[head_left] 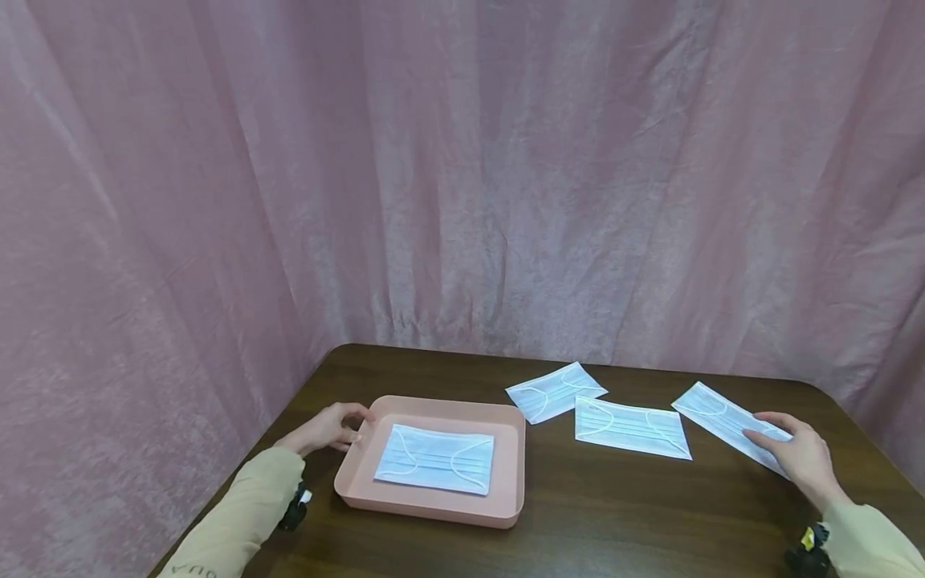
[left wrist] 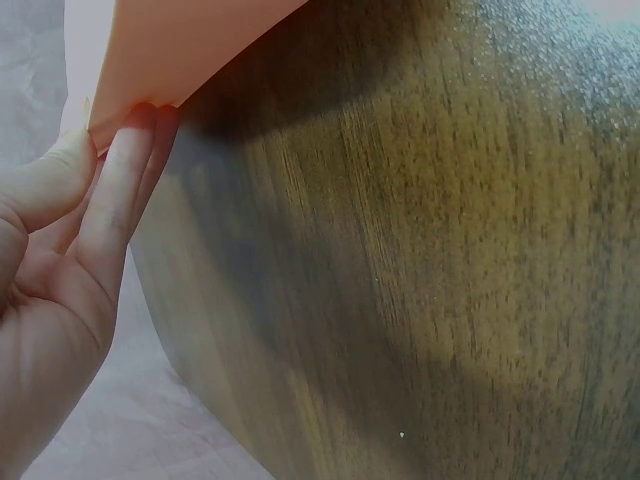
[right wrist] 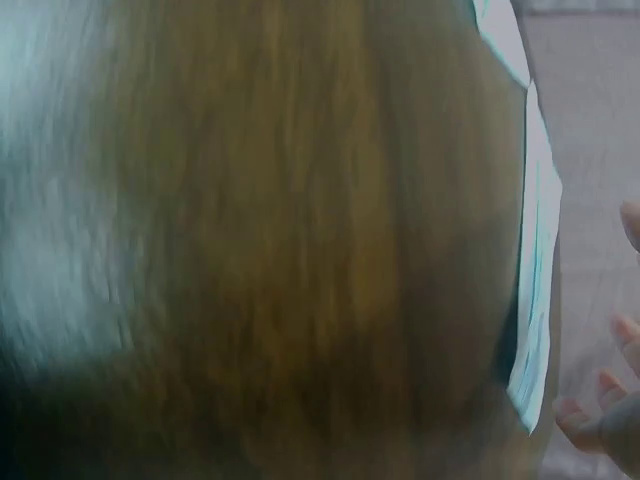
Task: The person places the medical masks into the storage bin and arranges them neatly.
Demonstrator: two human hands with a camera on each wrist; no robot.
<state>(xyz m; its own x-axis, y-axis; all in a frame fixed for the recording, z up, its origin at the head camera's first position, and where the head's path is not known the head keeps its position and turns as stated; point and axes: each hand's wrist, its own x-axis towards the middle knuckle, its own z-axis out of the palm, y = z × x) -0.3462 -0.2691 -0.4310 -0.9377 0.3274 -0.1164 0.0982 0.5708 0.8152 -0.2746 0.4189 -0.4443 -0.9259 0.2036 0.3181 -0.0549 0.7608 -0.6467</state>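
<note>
My left hand (head_left: 327, 429) holds the left side of a shallow pink tray (head_left: 451, 413). In the left wrist view the thumb lies on the rim and the fingers press the outer wall. Inside the tray lies a light-blue disposable face mask (head_left: 433, 461) with white ear loops. At the right, my right hand (head_left: 804, 459) reaches over the near end of another face mask (head_left: 730, 419), thumb and fingers spread apart. The right wrist view catches only its fingertips (right wrist: 625, 330) at the edge, beside a mask (right wrist: 538, 270) seen nearly edge-on.
Two more masks lie between the tray and my right hand: one farther back (head_left: 556, 391), and one nearer (head_left: 632, 428) whose corner meets it. All rest on a dark brown wooden table (head_left: 614, 514). Pink curtains (head_left: 506, 177) hang behind and to the left.
</note>
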